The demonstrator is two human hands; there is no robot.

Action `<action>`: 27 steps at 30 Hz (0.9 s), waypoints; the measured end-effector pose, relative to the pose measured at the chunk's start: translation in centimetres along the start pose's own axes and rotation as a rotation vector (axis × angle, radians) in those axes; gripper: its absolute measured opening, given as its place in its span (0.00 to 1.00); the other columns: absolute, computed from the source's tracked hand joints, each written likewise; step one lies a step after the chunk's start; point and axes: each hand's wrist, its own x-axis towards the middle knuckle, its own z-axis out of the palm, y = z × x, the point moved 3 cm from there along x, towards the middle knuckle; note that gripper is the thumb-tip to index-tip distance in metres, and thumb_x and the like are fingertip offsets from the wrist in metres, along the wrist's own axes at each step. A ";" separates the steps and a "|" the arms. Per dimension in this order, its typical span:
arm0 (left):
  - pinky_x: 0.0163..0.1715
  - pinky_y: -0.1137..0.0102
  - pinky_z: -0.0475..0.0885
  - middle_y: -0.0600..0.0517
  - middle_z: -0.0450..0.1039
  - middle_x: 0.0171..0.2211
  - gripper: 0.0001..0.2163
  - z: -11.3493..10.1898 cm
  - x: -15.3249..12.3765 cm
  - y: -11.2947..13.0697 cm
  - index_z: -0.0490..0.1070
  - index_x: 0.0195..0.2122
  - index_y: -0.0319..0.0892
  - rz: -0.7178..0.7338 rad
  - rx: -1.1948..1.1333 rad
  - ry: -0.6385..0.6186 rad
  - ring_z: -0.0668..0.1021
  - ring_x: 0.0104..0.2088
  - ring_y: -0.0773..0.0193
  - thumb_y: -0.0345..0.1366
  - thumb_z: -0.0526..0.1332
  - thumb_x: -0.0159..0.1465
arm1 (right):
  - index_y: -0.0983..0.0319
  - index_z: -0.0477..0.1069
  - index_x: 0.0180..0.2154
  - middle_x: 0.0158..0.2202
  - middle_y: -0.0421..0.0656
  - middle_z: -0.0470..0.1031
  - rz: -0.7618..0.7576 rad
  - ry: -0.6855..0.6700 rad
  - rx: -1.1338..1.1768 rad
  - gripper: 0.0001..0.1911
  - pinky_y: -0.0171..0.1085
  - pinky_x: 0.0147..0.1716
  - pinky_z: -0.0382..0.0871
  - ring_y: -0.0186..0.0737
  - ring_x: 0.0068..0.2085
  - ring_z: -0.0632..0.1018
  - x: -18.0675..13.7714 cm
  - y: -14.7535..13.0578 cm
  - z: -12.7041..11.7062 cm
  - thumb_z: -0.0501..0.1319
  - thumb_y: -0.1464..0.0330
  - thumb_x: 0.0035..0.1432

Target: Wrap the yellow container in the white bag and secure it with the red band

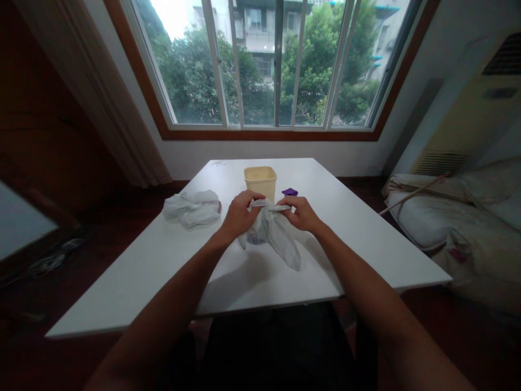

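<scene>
Between my two hands a thin whitish plastic bag point(280, 236) is stretched at its top edge, its lower part hanging down over the table. My left hand point(243, 213) pinches the bag's left side, fingers closed. The right side of the same edge is gripped by my right hand point(300, 212), thumb and fingers together. Something bluish and see-through shows low behind or inside the bag; I cannot make out what it is. Just beyond my hands stands a pale yellow plastic bin point(260, 182), upright, its lower part hidden by the hands and bag.
On the white table point(358, 255), another crumpled whitish plastic bag point(193, 209) lies at the left, with a dark reddish edge beside it. A small purple folded item point(290, 191) rests right of the bin. Large stuffed sacks point(468, 217) stand on the floor at the right.
</scene>
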 end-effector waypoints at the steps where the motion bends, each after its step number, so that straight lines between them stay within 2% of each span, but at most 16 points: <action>1: 0.42 0.66 0.68 0.49 0.75 0.38 0.09 -0.5 0.2 -0.3 0.74 0.44 0.42 0.006 0.032 0.014 0.74 0.38 0.60 0.35 0.58 0.64 | 0.60 0.76 0.31 0.29 0.41 0.76 0.010 0.035 -0.006 0.09 0.38 0.34 0.66 0.38 0.31 0.72 0.1 0.2 -0.5 0.64 0.62 0.59; 5: 0.44 0.61 0.66 0.47 0.73 0.39 0.14 -1.9 0.6 -1.1 0.74 0.49 0.43 0.023 0.294 -0.002 0.73 0.41 0.56 0.32 0.56 0.63 | 0.60 0.71 0.31 0.27 0.40 0.72 0.118 0.225 0.192 0.18 0.36 0.32 0.65 0.37 0.30 0.70 0.2 1.5 -2.2 0.64 0.52 0.58; 8: 0.43 0.59 0.65 0.46 0.72 0.38 0.10 -2.1 0.5 -1.4 0.76 0.40 0.43 0.010 0.420 -0.039 0.72 0.42 0.53 0.30 0.57 0.60 | 0.59 0.69 0.31 0.27 0.40 0.72 0.169 0.321 0.424 0.23 0.38 0.34 0.67 0.39 0.32 0.72 0.4 2.2 -2.5 0.65 0.45 0.53; 10: 0.42 0.60 0.65 0.46 0.71 0.36 0.07 -2.0 0.5 -1.5 0.74 0.33 0.43 -0.003 0.381 -0.016 0.72 0.42 0.53 0.30 0.56 0.58 | 0.58 0.67 0.30 0.26 0.40 0.71 0.195 0.333 0.546 0.25 0.39 0.34 0.69 0.39 0.31 0.72 0.5 2.3 -2.4 0.65 0.43 0.52; 12: 0.41 0.62 0.66 0.48 0.70 0.34 0.05 -1.9 0.5 -1.6 0.70 0.29 0.43 -0.048 0.216 0.035 0.72 0.40 0.56 0.30 0.55 0.56 | 0.58 0.65 0.28 0.24 0.39 0.69 0.217 0.300 0.635 0.27 0.39 0.31 0.69 0.39 0.28 0.72 0.4 2.3 -2.3 0.64 0.41 0.50; 15: 0.36 0.66 0.67 0.52 0.69 0.29 0.05 -1.7 0.6 -2.2 0.69 0.27 0.42 -0.230 -0.191 0.090 0.71 0.34 0.60 0.33 0.55 0.53 | 0.58 0.64 0.28 0.19 0.35 0.63 0.262 0.172 0.627 0.30 0.35 0.23 0.64 0.33 0.21 0.66 0.1 2.3 -2.3 0.67 0.40 0.45; 17: 0.33 0.67 0.66 0.54 0.68 0.25 0.05 -1.5 0.7 -2.5 0.69 0.26 0.42 -0.370 -0.470 0.097 0.70 0.30 0.62 0.34 0.55 0.50 | 0.60 0.68 0.29 0.19 0.33 0.63 0.289 0.030 0.497 0.29 0.32 0.20 0.58 0.30 0.19 0.62 -0.2 2.3 -2.3 0.71 0.42 0.42; 19: 0.31 0.67 0.67 0.54 0.68 0.23 0.05 -1.4 0.7 -2.5 0.67 0.24 0.42 -0.453 -0.733 0.095 0.70 0.28 0.63 0.33 0.55 0.45 | 0.61 0.72 0.30 0.20 0.34 0.65 0.281 -0.083 0.319 0.26 0.31 0.20 0.56 0.29 0.21 0.63 -0.4 2.4 -2.2 0.73 0.47 0.42; 21: 0.32 0.66 0.68 0.52 0.70 0.25 0.07 -1.4 0.8 -2.2 0.67 0.25 0.42 -0.485 -0.949 0.084 0.72 0.29 0.63 0.33 0.56 0.43 | 0.62 0.74 0.27 0.21 0.36 0.67 0.261 -0.120 0.193 0.22 0.31 0.21 0.56 0.30 0.23 0.64 -0.5 2.6 -2.2 0.72 0.50 0.46; 24: 0.34 0.64 0.71 0.51 0.72 0.27 0.06 -1.9 0.9 -2.2 0.68 0.26 0.42 -0.515 -1.106 0.081 0.74 0.30 0.62 0.34 0.59 0.45 | 0.62 0.70 0.24 0.19 0.35 0.63 0.303 -0.002 0.251 0.23 0.32 0.20 0.53 0.29 0.21 0.61 -0.3 3.5 -2.7 0.67 0.49 0.53; 27: 0.34 0.66 0.72 0.54 0.71 0.25 0.08 -2.6 1.0 -3.0 0.67 0.26 0.41 -0.561 -1.132 0.142 0.75 0.28 0.65 0.34 0.65 0.47 | 0.59 0.65 0.23 0.20 0.34 0.62 0.318 0.316 0.501 0.22 0.33 0.20 0.59 0.31 0.21 0.63 0.0 4.9 -4.0 0.67 0.51 0.52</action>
